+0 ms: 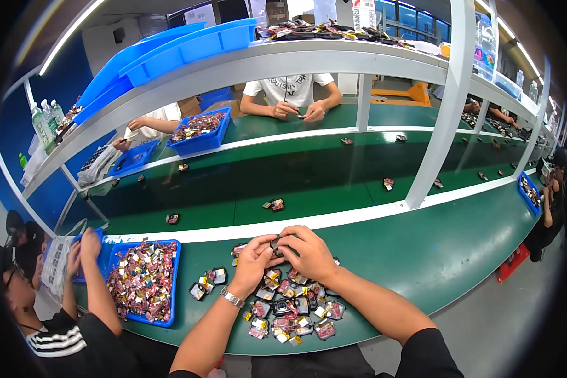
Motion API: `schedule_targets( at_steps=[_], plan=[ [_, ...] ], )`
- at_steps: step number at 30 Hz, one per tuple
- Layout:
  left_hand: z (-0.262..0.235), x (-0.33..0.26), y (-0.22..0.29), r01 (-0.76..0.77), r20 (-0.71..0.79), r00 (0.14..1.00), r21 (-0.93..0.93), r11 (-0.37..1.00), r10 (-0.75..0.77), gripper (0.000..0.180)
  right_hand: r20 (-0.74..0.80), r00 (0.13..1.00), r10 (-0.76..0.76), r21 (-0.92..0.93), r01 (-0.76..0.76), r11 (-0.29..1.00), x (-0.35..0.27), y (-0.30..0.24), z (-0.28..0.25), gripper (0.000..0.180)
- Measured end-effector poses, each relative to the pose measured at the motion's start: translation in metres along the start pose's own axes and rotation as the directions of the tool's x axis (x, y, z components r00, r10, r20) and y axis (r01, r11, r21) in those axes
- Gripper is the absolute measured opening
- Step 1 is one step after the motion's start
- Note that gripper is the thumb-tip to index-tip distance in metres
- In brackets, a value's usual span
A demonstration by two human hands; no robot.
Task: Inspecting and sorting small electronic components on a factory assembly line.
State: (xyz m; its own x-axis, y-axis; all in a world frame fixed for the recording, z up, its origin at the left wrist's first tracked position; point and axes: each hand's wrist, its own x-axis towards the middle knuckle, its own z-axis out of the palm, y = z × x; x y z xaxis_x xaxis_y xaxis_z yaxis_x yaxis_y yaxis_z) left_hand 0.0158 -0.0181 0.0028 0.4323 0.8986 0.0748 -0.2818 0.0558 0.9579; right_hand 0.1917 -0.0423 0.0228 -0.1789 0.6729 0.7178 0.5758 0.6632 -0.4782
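Note:
My left hand (256, 257) and my right hand (310, 253) meet above the green workbench (403, 264), fingers closed around one small dark electronic unit (275, 244). My fingers cover most of it, so its details are hidden. Right below my hands lies a loose pile of small electronic units (291, 305) with black housings, reddish boards and silver and yellow pieces. A few similar units (208, 283) sit apart, left of my left wrist.
A blue tray (177, 277) heaped with reddish and white parts stands left, beside a co-worker's arms (94, 271). Beyond a white rail (220, 232), a dark green belt (233, 183) carries scattered units. A white post (444, 113) supports the overhead shelf (334, 53). Another person's hands (299, 112) work opposite.

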Motion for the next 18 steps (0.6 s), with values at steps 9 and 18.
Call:
schedule_targets(
  at_steps=[9,18],
  plan=[
    [-0.002,0.003,0.003,0.057,-0.022,0.998,0.006,0.998,-0.057,0.029,0.006,0.995,-0.095,-0.196,0.094,0.976,0.0,-0.001,0.006,0.01],
    [-0.002,-0.003,0.006,0.045,-0.027,0.999,0.006,0.999,-0.045,0.028,0.017,0.996,-0.085,-0.151,0.086,0.985,0.002,-0.011,0.005,0.012]
  ],
)
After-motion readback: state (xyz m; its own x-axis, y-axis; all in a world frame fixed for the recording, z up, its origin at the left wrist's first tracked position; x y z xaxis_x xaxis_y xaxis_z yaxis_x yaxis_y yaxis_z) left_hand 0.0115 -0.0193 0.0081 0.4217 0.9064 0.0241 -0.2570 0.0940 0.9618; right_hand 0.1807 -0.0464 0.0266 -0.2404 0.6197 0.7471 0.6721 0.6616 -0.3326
